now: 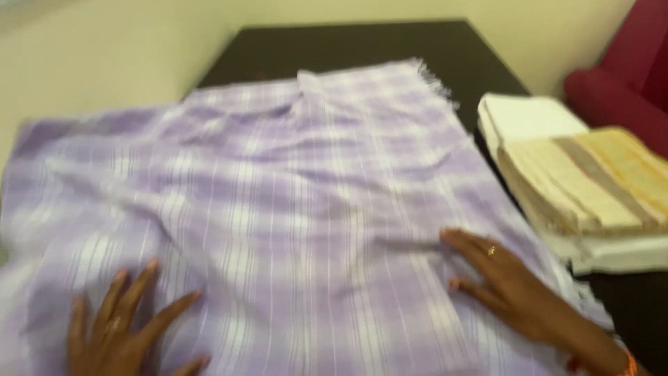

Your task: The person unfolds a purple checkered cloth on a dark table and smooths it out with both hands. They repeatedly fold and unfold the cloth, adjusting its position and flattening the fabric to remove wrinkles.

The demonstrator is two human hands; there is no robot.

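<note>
A large lilac and white checked cloth [292, 181] lies spread over a dark table [362, 42], wrinkled and with a frayed far edge. My left hand [122, 324] rests flat on the cloth at the near left, fingers spread, a ring on one finger. On the near right part of the cloth lies my right hand [504, 285], palm down with fingers pointing left and a ring showing. Neither hand holds anything. The picture is blurred.
A stack of folded cloths [591, 188], white at the bottom and cream with yellow bands on top, sits on the table's right side. A red upholstered seat [626, 76] stands at the far right. A pale wall runs behind the table.
</note>
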